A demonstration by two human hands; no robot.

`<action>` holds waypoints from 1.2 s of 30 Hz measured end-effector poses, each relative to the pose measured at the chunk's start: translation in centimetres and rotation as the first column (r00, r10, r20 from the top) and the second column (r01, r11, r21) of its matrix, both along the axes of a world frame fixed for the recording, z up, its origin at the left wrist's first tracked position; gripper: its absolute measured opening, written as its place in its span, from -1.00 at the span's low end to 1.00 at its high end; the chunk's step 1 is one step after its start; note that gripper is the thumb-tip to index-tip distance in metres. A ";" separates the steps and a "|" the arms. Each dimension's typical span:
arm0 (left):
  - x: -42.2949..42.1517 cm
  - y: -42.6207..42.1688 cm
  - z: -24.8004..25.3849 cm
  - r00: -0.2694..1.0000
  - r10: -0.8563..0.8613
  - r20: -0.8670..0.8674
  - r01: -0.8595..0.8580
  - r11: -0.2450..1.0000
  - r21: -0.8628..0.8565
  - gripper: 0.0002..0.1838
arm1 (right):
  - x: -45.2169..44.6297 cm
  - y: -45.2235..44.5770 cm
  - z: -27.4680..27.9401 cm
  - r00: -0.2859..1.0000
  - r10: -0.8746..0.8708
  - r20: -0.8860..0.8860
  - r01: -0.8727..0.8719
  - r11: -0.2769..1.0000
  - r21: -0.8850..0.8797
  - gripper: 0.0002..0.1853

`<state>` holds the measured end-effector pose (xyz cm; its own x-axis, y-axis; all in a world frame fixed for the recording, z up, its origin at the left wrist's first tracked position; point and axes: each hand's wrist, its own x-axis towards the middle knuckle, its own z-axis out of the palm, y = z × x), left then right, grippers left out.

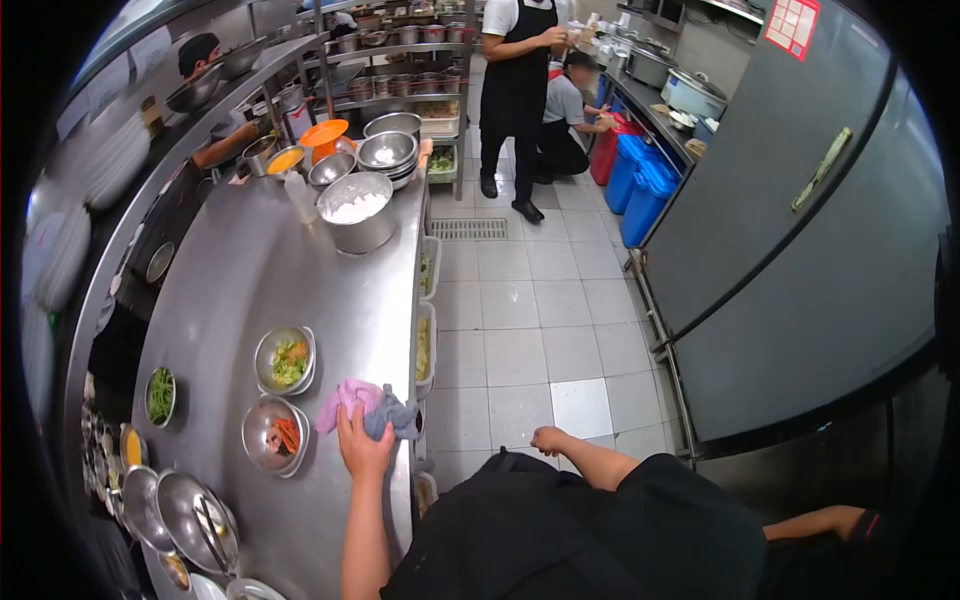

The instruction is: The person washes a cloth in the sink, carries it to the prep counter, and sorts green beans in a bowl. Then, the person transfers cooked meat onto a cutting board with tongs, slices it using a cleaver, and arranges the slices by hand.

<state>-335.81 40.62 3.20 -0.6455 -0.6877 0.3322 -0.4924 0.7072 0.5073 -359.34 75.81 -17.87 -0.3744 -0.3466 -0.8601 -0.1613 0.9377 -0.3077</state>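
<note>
The left hand (365, 447) rested on the steel counter (300, 540) near its edge, fingers partly bent and spread over a bunched pink cloth (345, 400), which it gripped; a grey cloth (395, 415) lay against it at four o'clock, beside the thumb. The right hand (547, 440) hung over the tiled floor (515, 355) at about three o'clock from the cloths, curled into a loose fist; I could not tell whether anything was inside. From the pink cloth, a steel bowl (265, 350) with shredded green and yellow food stood at ten o'clock, and another bowl (257, 425), with orange strips, between eight and nine. A pot (360, 237) of white contents stood at twelve, well apart. At one o'clock, a person in a black apron (515, 90) stood in the aisle
</note>
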 end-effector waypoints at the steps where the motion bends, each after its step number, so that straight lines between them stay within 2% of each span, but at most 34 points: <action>1: -1.5 -1.3 0.0 1.000 -0.012 -0.001 0.012 1.000 0.000 -0.25 | -0.1 -0.3 0.1 1.000 -0.025 -0.011 0.025 1.000 -0.002 -0.68; 5: -7.1 -6.2 -0.7 1.000 -0.025 0.001 0.025 1.000 -0.009 -0.20 | -0.8 -1.5 0.7 0.996 -0.092 -0.017 0.092 0.995 -0.044 -0.68; 7: -9.9 -8.4 -0.7 1.000 -0.008 0.024 0.008 1.000 -0.004 -0.19 | -1.8 -1.8 -1.2 0.977 -0.023 -0.214 -0.009 0.989 -0.147 -0.66; 8: -11.2 -9.6 -0.8 0.999 0.000 0.044 0.000 1.000 0.006 -0.18 | -2.7 -1.9 -1.6 0.979 -0.010 -0.203 -0.020 0.989 -0.145 -0.66; 10: -14.3 -12.0 -0.3 0.998 -0.002 0.058 0.001 1.000 0.030 -0.18 | -4.7 -3.1 -0.6 0.983 -0.126 -0.135 0.117 0.990 -0.073 -0.64; 11: -15.7 -13.3 0.0 0.998 -0.022 0.056 0.019 0.999 0.048 -0.18 | -5.9 -3.5 -1.2 0.989 -0.091 -0.115 0.083 0.994 -0.073 -0.64; 13: -19.3 -15.4 0.3 0.998 -0.042 0.051 0.039 0.997 0.074 -0.17 | -9.3 -4.3 -2.6 0.989 -0.146 -0.033 0.144 0.988 -0.057 -0.63; 15: -23.0 -16.5 0.5 0.990 -0.114 0.087 0.108 0.991 0.079 -0.18 | -12.6 -5.9 -2.1 0.994 -0.106 -0.024 0.104 0.993 -0.054 -0.65; 17: -26.8 -16.4 0.7 0.963 -0.263 0.063 0.259 0.963 0.068 -0.19 | -16.0 -7.1 -2.8 0.996 -0.087 -0.007 0.087 0.995 -0.045 -0.66; 19: -30.8 -15.0 1.0 0.952 -0.294 0.082 0.285 0.953 0.100 -0.20 | -20.4 -8.8 -4.1 0.998 -0.061 -0.008 0.061 0.998 -0.019 -0.70; 20: -33.0 -15.0 0.9 0.949 -0.313 0.045 0.308 0.947 0.096 -0.20 | -22.2 -9.9 -3.9 0.999 -0.048 0.000 0.048 0.999 -0.023 -0.70; 22: -37.3 -14.9 0.7 0.944 -0.330 0.001 0.329 0.939 0.098 -0.23 | -25.7 -11.7 -3.0 0.977 -0.211 0.042 0.215 0.969 -0.122 -0.72; 23: -39.2 -15.0 0.7 0.946 -0.325 0.001 0.323 0.940 0.107 -0.25 | -27.5 -12.6 -2.7 0.984 -0.171 0.051 0.176 0.978 -0.115 -0.72; 25: -41.7 -15.4 0.8 0.945 -0.327 -0.012 0.328 0.944 0.039 -0.30 | -30.4 -14.2 -2.6 0.967 -0.255 0.030 0.256 0.951 -0.174 -0.72; 26: -42.3 -15.3 0.7 0.944 -0.330 -0.017 0.330 0.944 0.025 -0.32 | -31.2 -14.9 -2.5 0.978 -0.206 0.046 0.211 0.962 -0.172 -0.72; 28: -42.4 -15.8 0.7 0.954 -0.298 -0.014 0.298 0.954 0.006 -0.33 | -32.8 -15.5 -2.7 0.938 -0.338 0.079 0.347 0.910 -0.225 -0.75; 29: -41.9 -15.7 0.6 0.950 -0.312 -0.029 0.312 0.950 -0.001 -0.34 | -33.1 -15.9 -3.2 0.948 -0.305 0.086 0.317 0.921 -0.226 -0.75; 31: -39.7 -15.0 0.6 0.952 -0.303 -0.046 0.303 0.953 -0.011 -0.35 | -33.0 -15.6 -5.0 0.943 -0.308 0.123 0.323 0.937 -0.132 -0.77; 33: -36.4 -13.9 0.9 0.955 -0.297 -0.017 0.297 0.950 0.100 -0.37 | -32.0 -15.4 -5.7 0.966 -0.231 0.116 0.242 0.966 -0.086 -0.79; 36: -30.8 -12.8 1.2 0.981 -0.185 -0.050 0.190 0.975 0.118 -0.38 | -30.2 -16.8 -4.8 0.990 -0.085 0.114 0.085 0.996 0.000 -0.77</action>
<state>-366.61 27.83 4.39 -0.7550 -0.5925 0.2808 -0.3354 0.7170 0.6111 -389.53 59.03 -22.67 -0.3022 -0.3223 -0.8971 -0.0445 0.9449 -0.3244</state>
